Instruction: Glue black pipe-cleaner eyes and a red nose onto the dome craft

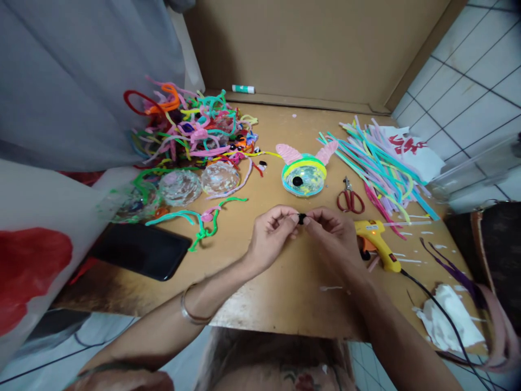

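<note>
Wooden bench [260,293] against cardboard carries a pipe-cleaner face [304,175], already fitted with pink ears and one dark eye [297,181]. Nearer, the left hand [271,233] and right hand [331,231] share a pinching grip on a black pompom [302,219], held just above the bench near the glue gun [376,239].

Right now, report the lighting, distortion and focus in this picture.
Head view: soft, even light, only faint shadows under the left hand and right hand; wide-angle distortion splays the table edges and white tiles; small highlights glint on the clear domes; the black piece pinched between both hands is sharp, the bottom edge nearest the camera blurred.
</note>
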`<state>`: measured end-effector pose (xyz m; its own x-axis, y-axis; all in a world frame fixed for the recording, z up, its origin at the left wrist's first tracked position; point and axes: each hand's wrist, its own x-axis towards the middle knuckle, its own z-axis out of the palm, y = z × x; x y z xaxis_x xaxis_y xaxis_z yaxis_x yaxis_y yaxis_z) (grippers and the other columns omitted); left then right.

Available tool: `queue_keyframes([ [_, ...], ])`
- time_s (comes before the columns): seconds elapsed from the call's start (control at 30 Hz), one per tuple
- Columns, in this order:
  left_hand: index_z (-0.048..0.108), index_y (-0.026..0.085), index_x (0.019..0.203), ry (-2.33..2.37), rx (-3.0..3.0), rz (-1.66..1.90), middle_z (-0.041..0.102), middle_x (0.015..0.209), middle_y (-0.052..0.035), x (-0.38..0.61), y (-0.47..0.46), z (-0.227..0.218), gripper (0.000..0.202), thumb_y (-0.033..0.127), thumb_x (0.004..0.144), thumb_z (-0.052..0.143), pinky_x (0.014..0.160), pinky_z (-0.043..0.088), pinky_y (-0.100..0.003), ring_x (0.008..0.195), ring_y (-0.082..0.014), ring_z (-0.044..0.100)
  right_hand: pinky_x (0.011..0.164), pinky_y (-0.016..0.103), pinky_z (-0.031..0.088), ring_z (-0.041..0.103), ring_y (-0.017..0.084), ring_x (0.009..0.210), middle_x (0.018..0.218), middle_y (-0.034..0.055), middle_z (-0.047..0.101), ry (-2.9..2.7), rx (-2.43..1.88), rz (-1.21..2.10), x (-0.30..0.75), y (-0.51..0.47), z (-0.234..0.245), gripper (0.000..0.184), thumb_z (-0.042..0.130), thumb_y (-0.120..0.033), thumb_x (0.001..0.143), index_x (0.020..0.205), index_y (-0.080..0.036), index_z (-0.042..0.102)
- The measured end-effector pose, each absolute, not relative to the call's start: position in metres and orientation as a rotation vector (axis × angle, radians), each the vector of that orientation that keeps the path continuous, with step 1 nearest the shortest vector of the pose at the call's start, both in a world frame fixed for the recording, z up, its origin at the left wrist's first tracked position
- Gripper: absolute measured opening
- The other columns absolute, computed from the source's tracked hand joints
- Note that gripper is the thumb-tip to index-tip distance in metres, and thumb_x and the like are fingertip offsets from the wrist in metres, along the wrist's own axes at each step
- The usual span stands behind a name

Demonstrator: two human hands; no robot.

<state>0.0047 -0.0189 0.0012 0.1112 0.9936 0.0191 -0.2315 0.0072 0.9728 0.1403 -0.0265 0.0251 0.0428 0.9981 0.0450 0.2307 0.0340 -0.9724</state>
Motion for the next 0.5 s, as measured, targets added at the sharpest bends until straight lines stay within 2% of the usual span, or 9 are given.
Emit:
queue_keyframes([
  [0.1,0.063,0.014,0.082,0.898,1.087,1.228,0.060,0.063,-0.0004,0.0033,-0.0187,0.0031,0.026,0.039,0.082,0.058,0.057,0.045,-0.023,0.056,-0.0096,0.055,0.052,0.022,0.035,0.045,0.010,0.054,0.058,-0.0014,0.055,-1.388,-1.356,1.032,0.1433,-0.0262,0.0249,0.018,0.060,-0.032,0.075,0.065,-0.017,0.062],
  [0.33,0.061,0.014,0.076,0.993,1.176,1.205,0.056,0.055,0.0020,0.0034,-0.0181,0.0060,0.028,0.041,0.077,0.065,0.050,0.040,-0.020,0.049,-0.0071,0.049,0.051,0.022,0.034,0.043,0.009,0.054,0.056,-0.0023,0.052,-1.435,-1.359,0.975,0.1432,-0.0264,0.0287,0.016,0.061,-0.030,0.072,0.062,-0.017,0.060],
  [0.5,0.060,0.014,0.078,1.029,1.196,1.245,0.056,0.058,0.0021,0.0044,-0.0199,0.0025,0.029,0.043,0.079,0.063,0.049,0.039,-0.019,0.049,-0.0066,0.049,0.053,0.022,0.037,0.047,0.010,0.056,0.060,-0.0012,0.057,-1.417,-1.362,0.986,0.1410,-0.0273,0.0277,0.015,0.061,-0.030,0.073,0.067,-0.017,0.063],
])
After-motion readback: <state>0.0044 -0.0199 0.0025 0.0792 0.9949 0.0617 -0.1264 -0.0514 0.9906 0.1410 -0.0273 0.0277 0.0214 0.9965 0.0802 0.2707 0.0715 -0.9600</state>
